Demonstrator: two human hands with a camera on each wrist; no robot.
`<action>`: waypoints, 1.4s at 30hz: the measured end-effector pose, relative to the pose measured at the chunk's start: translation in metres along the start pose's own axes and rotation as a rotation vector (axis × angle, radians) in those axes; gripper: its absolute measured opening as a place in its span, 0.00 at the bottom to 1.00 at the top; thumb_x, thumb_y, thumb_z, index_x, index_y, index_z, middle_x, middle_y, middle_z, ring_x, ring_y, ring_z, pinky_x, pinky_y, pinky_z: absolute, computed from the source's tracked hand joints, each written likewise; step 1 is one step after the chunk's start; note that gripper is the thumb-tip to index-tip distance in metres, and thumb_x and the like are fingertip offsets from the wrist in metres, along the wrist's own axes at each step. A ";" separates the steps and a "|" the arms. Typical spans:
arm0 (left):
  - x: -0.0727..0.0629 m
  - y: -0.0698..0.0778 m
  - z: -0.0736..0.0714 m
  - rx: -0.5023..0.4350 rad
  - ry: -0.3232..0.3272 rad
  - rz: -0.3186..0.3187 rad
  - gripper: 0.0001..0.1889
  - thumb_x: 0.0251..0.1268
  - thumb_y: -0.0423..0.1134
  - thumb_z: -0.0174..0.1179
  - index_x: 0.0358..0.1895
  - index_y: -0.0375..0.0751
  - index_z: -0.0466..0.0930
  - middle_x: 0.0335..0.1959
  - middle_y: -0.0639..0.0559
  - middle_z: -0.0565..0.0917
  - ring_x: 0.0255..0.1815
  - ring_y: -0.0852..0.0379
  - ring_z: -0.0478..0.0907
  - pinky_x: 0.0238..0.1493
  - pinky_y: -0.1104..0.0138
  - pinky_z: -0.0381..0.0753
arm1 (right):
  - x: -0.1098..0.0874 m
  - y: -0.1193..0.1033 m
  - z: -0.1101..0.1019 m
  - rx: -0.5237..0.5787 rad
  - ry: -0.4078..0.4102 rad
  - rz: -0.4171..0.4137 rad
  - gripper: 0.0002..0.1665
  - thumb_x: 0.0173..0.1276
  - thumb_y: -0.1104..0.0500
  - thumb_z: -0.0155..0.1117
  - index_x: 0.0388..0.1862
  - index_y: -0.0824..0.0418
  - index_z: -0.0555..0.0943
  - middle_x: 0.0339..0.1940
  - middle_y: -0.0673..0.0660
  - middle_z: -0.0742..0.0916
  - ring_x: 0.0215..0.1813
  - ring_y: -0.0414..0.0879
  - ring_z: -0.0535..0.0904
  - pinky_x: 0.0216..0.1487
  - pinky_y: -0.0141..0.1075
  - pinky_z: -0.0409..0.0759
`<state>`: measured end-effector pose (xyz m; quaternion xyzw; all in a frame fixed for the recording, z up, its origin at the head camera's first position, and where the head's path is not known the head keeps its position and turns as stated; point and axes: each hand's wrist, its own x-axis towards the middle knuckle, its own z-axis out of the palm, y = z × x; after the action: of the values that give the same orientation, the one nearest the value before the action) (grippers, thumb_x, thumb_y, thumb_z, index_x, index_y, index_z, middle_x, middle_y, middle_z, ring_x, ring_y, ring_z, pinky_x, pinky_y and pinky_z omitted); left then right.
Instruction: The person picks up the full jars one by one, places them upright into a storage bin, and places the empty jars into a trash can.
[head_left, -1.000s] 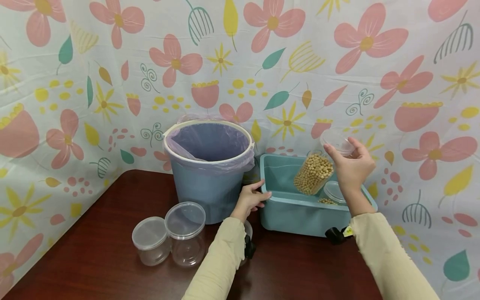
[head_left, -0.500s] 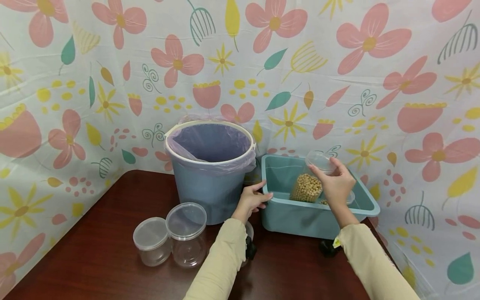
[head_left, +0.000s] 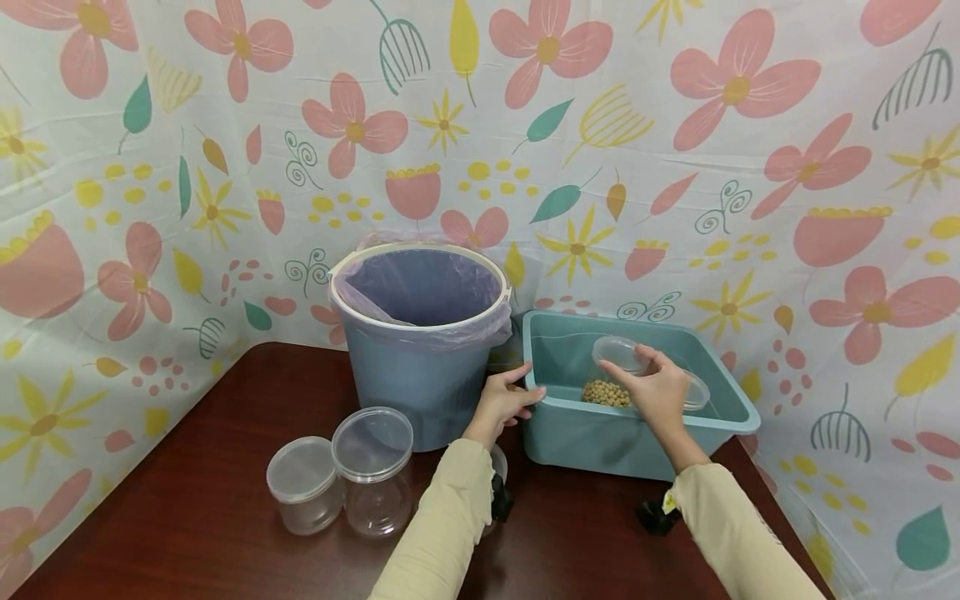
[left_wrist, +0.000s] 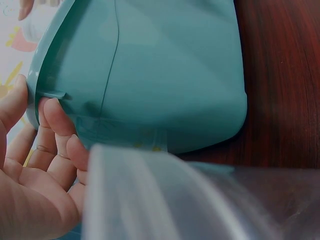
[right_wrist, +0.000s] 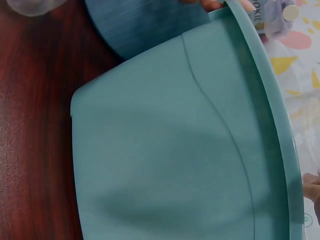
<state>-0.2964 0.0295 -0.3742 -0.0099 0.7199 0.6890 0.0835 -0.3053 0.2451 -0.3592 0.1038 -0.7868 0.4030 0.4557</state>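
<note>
A teal plastic basin (head_left: 607, 437) stands at the right of the table. My left hand (head_left: 504, 404) grips the basin's left rim; in the left wrist view its fingers (left_wrist: 60, 120) curl under the rim. My right hand (head_left: 656, 392) pinches the lid end of a clear plastic jar (head_left: 618, 354), lowered inside the basin. Pale round beans (head_left: 606, 393) show below the lid; the front wall hides the jar's bottom. Beside it in the basin is another clear round lid (head_left: 697, 390), partly covered by my hand. In the right wrist view only my right fingertips (right_wrist: 312, 190) show.
A blue bucket (head_left: 420, 392) with a purple liner stands left of the basin. Two lidded clear jars, one short (head_left: 306, 492) and one taller (head_left: 375, 475), stand before it. Another clear container (head_left: 498, 462) is mostly behind my left forearm. A floral cloth (head_left: 450, 125) hangs behind.
My right hand has moved left and down, bringing the tilted jar of beans from above the basin down into it. The left hand stays on the rim.
</note>
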 end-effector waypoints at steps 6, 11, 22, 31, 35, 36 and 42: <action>0.001 -0.001 0.000 -0.003 -0.011 0.001 0.29 0.52 0.41 0.65 0.60 0.57 0.70 0.23 0.53 0.79 0.16 0.58 0.74 0.14 0.70 0.63 | -0.003 0.004 -0.001 -0.107 -0.092 0.016 0.29 0.34 0.58 0.79 0.37 0.72 0.82 0.14 0.60 0.81 0.15 0.30 0.68 0.25 0.25 0.67; 0.001 -0.001 0.000 0.008 -0.009 0.005 0.28 0.52 0.41 0.65 0.59 0.58 0.70 0.24 0.53 0.80 0.16 0.59 0.73 0.15 0.70 0.66 | -0.006 0.007 -0.003 -0.201 -0.187 0.015 0.30 0.35 0.55 0.79 0.36 0.72 0.82 0.12 0.58 0.79 0.12 0.36 0.66 0.21 0.35 0.68; 0.001 -0.001 0.001 0.012 -0.013 0.015 0.28 0.52 0.42 0.65 0.59 0.59 0.71 0.24 0.54 0.80 0.15 0.60 0.73 0.15 0.70 0.66 | -0.004 0.009 -0.009 -0.246 -0.370 0.021 0.33 0.40 0.50 0.76 0.38 0.75 0.81 0.04 0.50 0.69 0.07 0.41 0.52 0.13 0.32 0.54; 0.001 -0.002 -0.002 0.011 -0.004 0.021 0.29 0.52 0.42 0.65 0.60 0.57 0.69 0.23 0.54 0.80 0.15 0.60 0.73 0.14 0.71 0.65 | -0.001 0.004 -0.017 -0.297 -0.533 0.053 0.37 0.48 0.49 0.71 0.46 0.77 0.76 0.16 0.62 0.78 0.09 0.38 0.51 0.13 0.33 0.56; 0.001 -0.001 -0.001 0.027 0.002 0.016 0.29 0.52 0.42 0.65 0.60 0.58 0.69 0.24 0.54 0.80 0.15 0.60 0.73 0.15 0.71 0.66 | -0.004 0.004 -0.019 -0.288 -0.556 0.043 0.37 0.51 0.50 0.70 0.50 0.77 0.73 0.49 0.74 0.76 0.08 0.40 0.52 0.14 0.34 0.59; 0.000 -0.001 -0.001 0.032 0.003 0.011 0.29 0.52 0.42 0.65 0.60 0.58 0.70 0.24 0.54 0.80 0.15 0.60 0.73 0.15 0.71 0.67 | -0.006 0.004 -0.019 -0.278 -0.557 0.038 0.37 0.52 0.50 0.69 0.51 0.77 0.73 0.54 0.75 0.72 0.08 0.42 0.53 0.15 0.35 0.61; 0.000 -0.001 0.001 0.049 0.007 0.007 0.28 0.52 0.42 0.65 0.59 0.58 0.70 0.25 0.54 0.80 0.15 0.60 0.73 0.15 0.70 0.66 | -0.011 0.004 -0.021 -0.211 -0.525 0.003 0.33 0.55 0.52 0.67 0.52 0.76 0.73 0.56 0.75 0.70 0.48 0.67 0.72 0.45 0.57 0.70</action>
<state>-0.2967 0.0304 -0.3750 -0.0075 0.7370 0.6713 0.0788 -0.2879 0.2608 -0.3652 0.1555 -0.9157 0.2787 0.2440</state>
